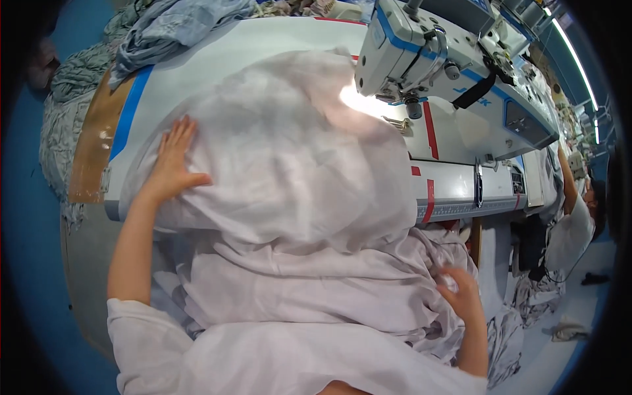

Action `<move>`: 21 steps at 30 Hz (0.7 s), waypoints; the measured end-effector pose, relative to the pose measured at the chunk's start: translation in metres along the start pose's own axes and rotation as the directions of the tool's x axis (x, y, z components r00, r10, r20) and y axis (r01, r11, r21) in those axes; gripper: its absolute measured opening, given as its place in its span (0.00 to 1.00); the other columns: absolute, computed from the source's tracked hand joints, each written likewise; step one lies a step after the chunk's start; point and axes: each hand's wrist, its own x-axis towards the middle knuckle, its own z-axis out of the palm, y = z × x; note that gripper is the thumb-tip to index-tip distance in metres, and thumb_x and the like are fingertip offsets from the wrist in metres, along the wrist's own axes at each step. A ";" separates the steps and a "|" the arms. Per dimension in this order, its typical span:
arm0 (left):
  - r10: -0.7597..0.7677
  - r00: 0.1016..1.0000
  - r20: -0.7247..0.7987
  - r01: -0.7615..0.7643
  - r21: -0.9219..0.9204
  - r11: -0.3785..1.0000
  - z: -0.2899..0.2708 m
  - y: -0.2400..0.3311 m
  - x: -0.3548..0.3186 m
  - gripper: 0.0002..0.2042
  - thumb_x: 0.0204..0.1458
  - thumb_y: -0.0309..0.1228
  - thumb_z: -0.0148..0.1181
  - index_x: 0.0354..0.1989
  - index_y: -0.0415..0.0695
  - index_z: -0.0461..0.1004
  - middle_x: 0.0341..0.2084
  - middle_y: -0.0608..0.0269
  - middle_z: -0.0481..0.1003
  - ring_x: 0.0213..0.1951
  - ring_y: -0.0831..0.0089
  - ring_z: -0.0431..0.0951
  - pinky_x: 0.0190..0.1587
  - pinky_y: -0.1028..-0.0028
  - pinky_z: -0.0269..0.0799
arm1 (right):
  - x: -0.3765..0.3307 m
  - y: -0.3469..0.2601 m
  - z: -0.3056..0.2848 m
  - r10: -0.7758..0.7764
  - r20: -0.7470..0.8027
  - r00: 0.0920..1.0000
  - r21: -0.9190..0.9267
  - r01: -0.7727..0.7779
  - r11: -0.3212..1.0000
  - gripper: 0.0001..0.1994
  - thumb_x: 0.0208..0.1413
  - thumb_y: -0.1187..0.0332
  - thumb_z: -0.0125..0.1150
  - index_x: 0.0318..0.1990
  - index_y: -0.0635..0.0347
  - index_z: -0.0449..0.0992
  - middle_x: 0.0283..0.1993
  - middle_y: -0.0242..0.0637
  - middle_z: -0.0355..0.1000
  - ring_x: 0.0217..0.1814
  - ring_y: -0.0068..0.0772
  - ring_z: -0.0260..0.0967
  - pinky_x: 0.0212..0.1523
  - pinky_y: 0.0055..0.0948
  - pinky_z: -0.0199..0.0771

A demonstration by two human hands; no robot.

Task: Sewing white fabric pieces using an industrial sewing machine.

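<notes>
A large piece of pale pinkish-white fabric (276, 164) is spread over the sewing table and hangs in folds off its front edge toward my lap. Flat on the fabric's left part lies my left hand (172, 164), fingers stretched and thumb out to the side. My right hand (464, 296) is lower, beside the bunched folds at the right below the table edge. Its fingers are bent and slightly blurred, with a gap between thumb and forefinger and nothing visible in it. The lit needle area of the white and blue sewing machine (388, 56) is at the fabric's far right edge.
Blue-grey cloth (181, 33) is heaped at the table's far left corner, with more crumpled fabric (69, 131) hanging beside it. A measuring strip (454, 209) runs along the table's front edge. Another person (571, 227) is at the far right, near piles of cloth.
</notes>
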 end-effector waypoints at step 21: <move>0.003 0.976 -0.217 -0.043 -0.181 0.983 0.004 -0.085 0.136 0.43 0.36 0.52 0.66 0.63 0.51 0.58 0.60 0.52 0.61 0.62 0.53 0.57 0.63 0.62 0.52 | 0.241 -0.176 0.109 -0.830 -0.067 0.553 -0.072 0.828 0.557 0.20 0.47 0.66 0.59 0.49 0.62 0.67 0.34 0.36 0.65 0.34 0.33 0.68 0.28 0.31 0.71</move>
